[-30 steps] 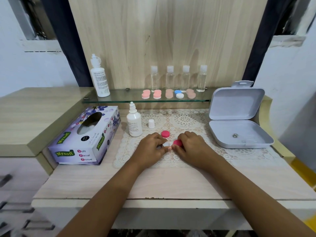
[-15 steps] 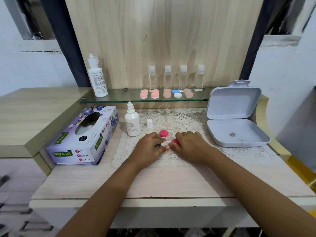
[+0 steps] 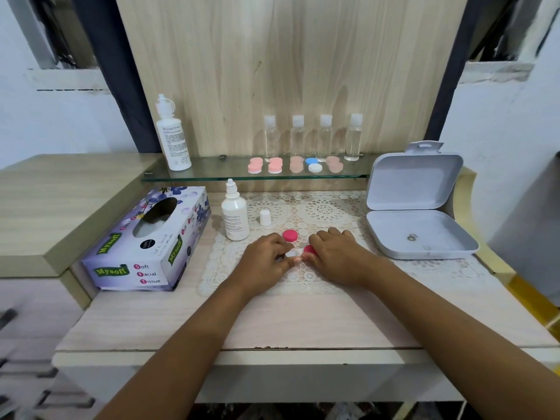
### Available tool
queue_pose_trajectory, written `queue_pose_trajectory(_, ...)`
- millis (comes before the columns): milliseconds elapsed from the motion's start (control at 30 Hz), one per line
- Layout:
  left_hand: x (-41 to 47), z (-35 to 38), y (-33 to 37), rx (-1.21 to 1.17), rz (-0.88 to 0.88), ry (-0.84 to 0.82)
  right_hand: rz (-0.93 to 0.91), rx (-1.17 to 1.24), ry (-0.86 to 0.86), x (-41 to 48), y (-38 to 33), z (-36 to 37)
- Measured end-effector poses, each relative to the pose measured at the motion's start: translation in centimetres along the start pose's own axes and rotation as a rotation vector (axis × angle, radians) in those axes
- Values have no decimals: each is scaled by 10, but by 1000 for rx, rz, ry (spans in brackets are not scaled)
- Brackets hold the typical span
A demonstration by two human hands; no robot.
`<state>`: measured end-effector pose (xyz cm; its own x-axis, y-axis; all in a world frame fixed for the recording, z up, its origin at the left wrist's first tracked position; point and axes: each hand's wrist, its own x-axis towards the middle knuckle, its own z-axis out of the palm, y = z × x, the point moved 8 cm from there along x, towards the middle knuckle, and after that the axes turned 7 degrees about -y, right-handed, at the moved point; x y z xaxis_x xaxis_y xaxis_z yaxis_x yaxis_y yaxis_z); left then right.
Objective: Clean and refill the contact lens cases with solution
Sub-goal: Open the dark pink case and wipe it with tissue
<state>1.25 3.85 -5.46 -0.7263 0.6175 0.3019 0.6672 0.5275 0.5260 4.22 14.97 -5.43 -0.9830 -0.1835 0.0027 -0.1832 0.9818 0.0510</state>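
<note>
Early stage, as judged: the left hand [image 3: 266, 259] pinches the white lens case [image 3: 292, 253] lying between the hands, the right hand [image 3: 339, 256] grips its pink cap [image 3: 309, 250], a second cap [image 3: 290, 235] lies just beyond the fingertips, the uncapped solution bottle [image 3: 235, 214] stands beyond the left hand, and five shelf cases [image 3: 274, 165] await cleaning.

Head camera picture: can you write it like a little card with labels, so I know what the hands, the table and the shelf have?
Left hand: holds the white lens case on the lace mat
Right hand: fingers curled on a pink cap at the case
Loose: second pink cap, just behind the hands
Solution: small dropper bottle, open; its white cap stands beside it
Left side: tissue box
Right side: white box, lid up
Glass shelf: tall white bottle, four clear bottles, five lens cases in a row
</note>
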Motion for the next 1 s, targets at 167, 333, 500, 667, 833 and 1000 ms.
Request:
queue_pose_trajectory(167,0,0,0,3,1,2,-42,-17,2,0,1,0)
queue_pose_trajectory(333,-1,-1,-1,-23,-18,20,-3,-62,78,-1,-3,-8)
queue_pose_trajectory(500,-2,-2,-1,-35,-18,25,42,-209,167,5,-8,-14)
queue_pose_trajectory(667,-1,-1,-1,-44,-4,13,-25,-164,128,4,-10,-14)
queue_pose_trajectory(833,-1,1,-1,-18,12,-4,-58,-165,39,9,-9,-8)
queue_pose_trajectory(1000,1,2,-2,-3,4,-18,-103,-191,28,7,-8,-6)
